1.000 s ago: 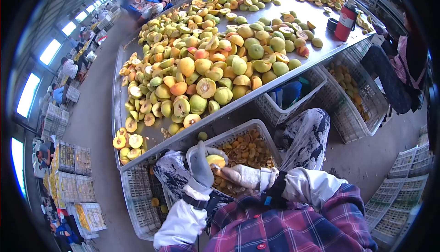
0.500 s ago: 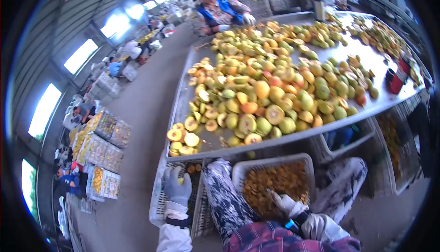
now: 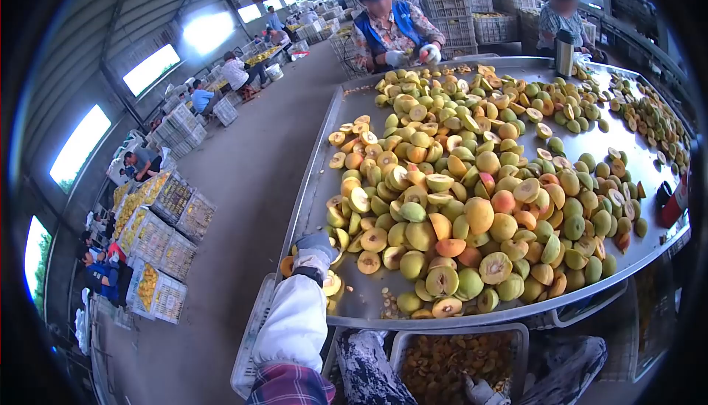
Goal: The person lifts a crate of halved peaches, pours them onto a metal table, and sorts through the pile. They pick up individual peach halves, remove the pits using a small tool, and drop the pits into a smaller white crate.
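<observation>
My left hand (image 3: 316,249), in a grey-white glove, is at the near left corner of the metal table (image 3: 313,184), against a few halved fruits (image 3: 332,283). Its fingertips are hidden behind the glove's back. Low in the view, my right hand (image 3: 483,390), also gloved, rests over a white crate (image 3: 399,346) of brown-orange pieces (image 3: 450,364) between my knees. Only part of it shows, and what its fingers do is unclear. A large heap of green and yellow-orange fruit halves (image 3: 442,206) covers much of the tabletop.
Across the table a co-worker in a blue vest (image 3: 402,25) holds fruit in gloved hands. Another person (image 3: 560,22) sits behind a steel flask (image 3: 564,53). A red container (image 3: 675,202) stands at the right edge. Stacked crates (image 3: 158,257) line the left floor; a crate (image 3: 254,331) sits below.
My left hand has moved from above the lower left crate up to the fruit at the table corner. The view has tilted up, and my right hand appears lower in it.
</observation>
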Tool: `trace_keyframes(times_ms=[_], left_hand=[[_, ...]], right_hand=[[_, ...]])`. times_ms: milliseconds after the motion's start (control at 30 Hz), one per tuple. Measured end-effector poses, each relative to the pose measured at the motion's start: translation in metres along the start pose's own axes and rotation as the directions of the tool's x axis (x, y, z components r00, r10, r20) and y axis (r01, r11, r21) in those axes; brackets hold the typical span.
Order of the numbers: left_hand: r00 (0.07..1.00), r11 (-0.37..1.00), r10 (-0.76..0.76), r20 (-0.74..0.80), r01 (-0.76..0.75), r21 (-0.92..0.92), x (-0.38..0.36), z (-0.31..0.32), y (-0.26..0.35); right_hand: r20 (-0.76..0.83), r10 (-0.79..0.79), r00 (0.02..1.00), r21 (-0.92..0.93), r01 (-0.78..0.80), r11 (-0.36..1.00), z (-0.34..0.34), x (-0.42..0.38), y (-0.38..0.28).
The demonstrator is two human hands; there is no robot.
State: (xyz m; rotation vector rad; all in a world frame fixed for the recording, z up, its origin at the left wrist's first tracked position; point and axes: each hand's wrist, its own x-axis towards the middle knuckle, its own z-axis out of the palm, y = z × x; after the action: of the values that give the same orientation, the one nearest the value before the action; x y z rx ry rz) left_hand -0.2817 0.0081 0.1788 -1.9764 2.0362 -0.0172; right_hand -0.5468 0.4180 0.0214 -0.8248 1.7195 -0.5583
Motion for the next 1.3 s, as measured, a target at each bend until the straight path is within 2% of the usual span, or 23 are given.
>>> trace_keyframes(times_ms=[33, 167, 200, 233, 267, 300, 333, 367, 400, 433, 467, 500, 700, 800, 833, 900, 933, 967, 1033, 1100, 1167, 1233, 1300], left_hand=[[0.998, 0.999, -0.031, 0.047, 0.032, -0.030, 0.002, 0.001, 0.004], [0.992, 0.990, 0.035, -0.124, -0.051, -0.129, -0.013, 0.006, 0.012], [0.895, 0.984, 0.033, -0.445, -0.107, -0.143, -0.021, 0.014, 0.012], [0.810, 0.967, 0.064, -0.582, -0.194, -0.164, -0.021, 0.016, 0.008], [0.797, 0.866, 0.027, -0.603, -0.320, -0.384, -0.032, 0.010, 0.007], [0.793, 0.703, -0.020, -0.609, -0.422, -0.573, -0.052, 0.000, 0.009], [0.934, 0.133, -0.071, -0.351, -0.340, -0.931, -0.076, -0.008, 0.015], [0.996, -0.157, -0.081, -0.035, -0.047, -0.987, -0.122, -0.038, 0.028], [0.934, 0.041, 0.008, -0.356, -0.356, -0.934, -0.124, 0.002, 0.024], [0.772, 0.194, 0.155, -0.617, -0.636, -0.747, -0.127, 0.043, 0.019], [0.956, -0.361, 0.117, -0.268, -0.210, -0.908, -0.162, 0.021, 0.038], [0.951, -0.759, 0.291, 0.100, 0.293, -0.581, -0.208, -0.007, 0.064], [0.945, -0.738, 0.300, 0.128, 0.316, -0.597, -0.291, 0.038, 0.124], [0.995, -0.689, 0.061, 0.077, 0.098, -0.718, -0.297, 0.064, 0.144], [0.994, -0.684, 0.070, 0.079, 0.106, -0.722, -0.303, 0.069, 0.147], [0.997, -0.362, -0.052, -0.049, -0.065, -0.930, -0.324, 0.048, 0.152], [0.877, 0.087, -0.231, -0.420, -0.412, -0.907, -0.305, 0.095, 0.154], [0.879, 0.089, -0.223, -0.421, -0.412, -0.907, -0.307, 0.088, 0.153], [0.982, -0.243, 0.022, -0.185, -0.174, -0.954, -0.315, 0.070, 0.153], [0.976, -0.216, 0.009, -0.218, -0.211, -0.953, -0.313, 0.080, 0.155], [0.968, -0.188, -0.005, -0.250, -0.246, -0.951, -0.315, 0.081, 0.158], [0.946, -0.053, -0.020, -0.324, -0.325, -0.944, -0.320, 0.073, 0.160], [0.965, -0.127, -0.037, -0.259, -0.261, -0.957, -0.326, 0.063, 0.163]], right_hand=[[-0.002, 0.002, 1.000, 0.006, -0.002, 1.000, 0.000, 0.002, 0.000], [-0.034, -0.007, 0.999, 0.050, 0.009, 0.999, 0.004, -0.002, -0.001], [0.040, 0.146, 0.988, -0.010, -0.146, 0.989, -0.004, -0.007, -0.018], [0.029, 0.161, 0.987, 0.000, -0.161, 0.987, -0.003, -0.010, -0.017], [-0.022, 0.006, 1.000, -0.033, -0.007, 0.999, 0.000, -0.007, -0.009], [-0.063, -0.150, 0.987, -0.076, 0.145, 0.986, 0.002, -0.006, -0.003], [-0.074, -0.244, 0.967, -0.021, 0.243, 0.970, 0.004, -0.004, -0.001], [-0.092, -0.336, 0.937, 0.035, 0.340, 0.940, 0.005, -0.008, -0.004], [-0.081, -0.345, 0.935, -0.015, 0.345, 0.938, -0.001, -0.017, -0.021], [-0.068, -0.353, 0.933, -0.065, 0.349, 0.935, -0.009, -0.027, -0.042], [-0.080, -0.407, 0.910, -0.095, 0.399, 0.912, -0.014, -0.036, -0.058], [-0.091, -0.455, 0.886, -0.126, 0.443, 0.887, -0.018, -0.046, -0.069], [-0.155, -0.640, 0.753, -0.201, 0.610, 0.767, -0.034, -0.086, -0.099], [-0.175, -0.654, 0.736, -0.205, 0.623, 0.755, -0.032, -0.092, -0.100], [-0.183, -0.648, 0.739, -0.201, 0.617, 0.761, -0.031, -0.092, -0.100], [-0.174, -0.590, 0.788, -0.240, 0.547, 0.802, -0.028, -0.093, -0.100], [-0.185, -0.579, 0.794, -0.237, 0.535, 0.811, -0.027, -0.092, -0.099], [-0.192, -0.574, 0.796, -0.233, 0.531, 0.814, -0.026, -0.090, -0.098], [-0.181, -0.509, 0.841, -0.056, 0.508, 0.859, -0.023, -0.081, -0.094], [-0.229, -0.521, 0.822, 0.112, 0.554, 0.825, -0.023, -0.079, -0.100], [0.078, -0.343, 0.936, 0.388, 0.288, 0.876, -0.033, -0.087, -0.109], [0.145, -0.297, 0.944, 0.404, 0.218, 0.888, -0.038, -0.092, -0.113], [0.313, -0.163, 0.936, 0.471, -0.004, 0.882, -0.043, -0.096, -0.117]])
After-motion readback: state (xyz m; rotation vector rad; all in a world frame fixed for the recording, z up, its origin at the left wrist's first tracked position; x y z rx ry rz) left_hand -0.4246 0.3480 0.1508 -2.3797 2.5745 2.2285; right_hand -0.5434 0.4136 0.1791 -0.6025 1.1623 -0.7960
